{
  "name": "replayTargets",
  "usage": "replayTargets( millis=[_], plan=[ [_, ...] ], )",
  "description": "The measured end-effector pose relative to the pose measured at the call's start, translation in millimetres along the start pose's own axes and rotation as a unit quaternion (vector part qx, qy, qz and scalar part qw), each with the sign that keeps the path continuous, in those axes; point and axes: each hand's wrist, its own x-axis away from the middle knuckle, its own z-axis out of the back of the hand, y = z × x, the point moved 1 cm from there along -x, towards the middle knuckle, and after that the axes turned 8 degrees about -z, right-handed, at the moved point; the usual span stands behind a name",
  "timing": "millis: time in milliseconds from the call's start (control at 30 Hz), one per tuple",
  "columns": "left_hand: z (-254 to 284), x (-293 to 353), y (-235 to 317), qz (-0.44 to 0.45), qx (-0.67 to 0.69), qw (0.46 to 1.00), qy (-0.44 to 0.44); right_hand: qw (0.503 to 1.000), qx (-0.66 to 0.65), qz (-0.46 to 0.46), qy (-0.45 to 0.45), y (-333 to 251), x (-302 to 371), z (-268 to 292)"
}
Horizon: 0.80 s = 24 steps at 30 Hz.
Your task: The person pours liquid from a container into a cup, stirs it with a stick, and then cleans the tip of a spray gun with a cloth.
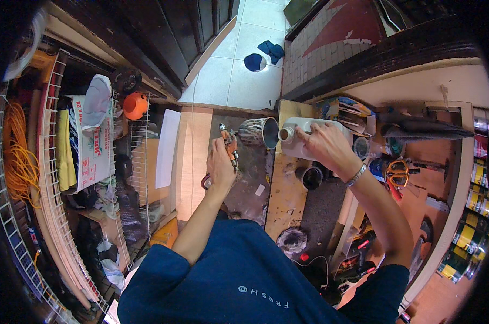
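My left hand is closed around a copper-coloured spray gun. Just right of the gun is a paint-streaked metal cup, its wide mouth facing right; it seems joined to the gun. My right hand grips a whitish plastic jug from above. The jug lies tilted, with its uncapped neck close to the cup's rim. Whether liquid is flowing cannot be made out. Below the jug a dark open can stands on the bench.
Under my hands runs a stained workbench with a crumpled whitish round object. Wire shelves with orange cord line the left. Orange-framed goggles lie right, near paint cans. A cap lies on the tiled floor.
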Motion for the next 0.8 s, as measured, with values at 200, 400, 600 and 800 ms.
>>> replayTargets(
  millis=[200, 400, 600, 800],
  plan=[
    [-1.9, 1.5, 1.5, -0.003, -0.006, 1.000, 0.000, 1.000, -0.011, -0.007, -0.019, -1.3, -1.3, 0.9],
    [-4.6, 1.7, 1.6, -0.004, -0.009, 1.000, -0.001, 0.998, -0.004, -0.018, -0.056, 1.6, -5.0, 1.5],
    [-8.8, -1.7, 2.8, -0.003, -0.014, 1.000, -0.001, 1.000, -0.005, -0.010, -0.014, 4.8, -2.5, -1.4],
    [-9.3, -3.0, 5.1, 0.004, -0.008, 1.000, -0.006, 0.996, -0.021, -0.032, -0.082, 8.5, -3.9, -6.9]
  ],
)
